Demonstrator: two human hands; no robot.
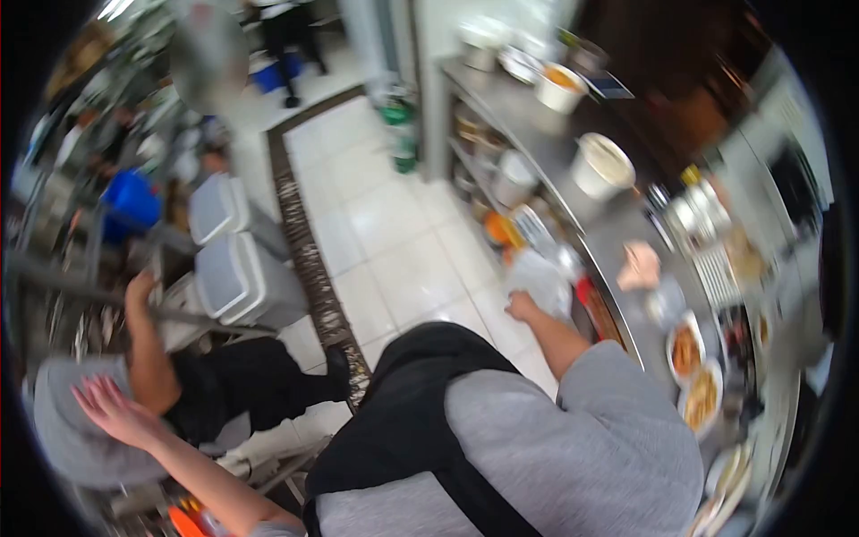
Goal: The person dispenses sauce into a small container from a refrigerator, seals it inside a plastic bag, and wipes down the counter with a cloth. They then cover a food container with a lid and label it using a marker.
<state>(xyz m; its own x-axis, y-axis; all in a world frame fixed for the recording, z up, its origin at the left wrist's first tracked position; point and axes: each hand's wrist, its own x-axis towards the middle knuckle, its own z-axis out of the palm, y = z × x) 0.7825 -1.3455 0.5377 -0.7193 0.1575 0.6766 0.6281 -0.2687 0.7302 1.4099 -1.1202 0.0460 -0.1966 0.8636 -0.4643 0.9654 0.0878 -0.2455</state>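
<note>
My left hand (114, 412) is stretched out with its fingers apart, at the back of a co-worker (94, 443) in a grey shirt who bends over at the left. It holds nothing. Whether it touches the shirt, I cannot tell. My right hand (521, 306) is low beside the steel counter, its fingers curled. A whitish see-through plastic bag (540, 276) is right against it. Blur hides whether the fingers grip the bag. My black apron (420, 367) fills the lower middle.
On the steel counter (573, 192) stand a white tub (602, 166), an orange-filled tub (560, 87) and food dishes (686, 351). Grey-lidded bins (237, 277) line the left side. A dark floor drain (291, 201) runs along the white tiles (394, 242). Another person (286, 40) stands far off.
</note>
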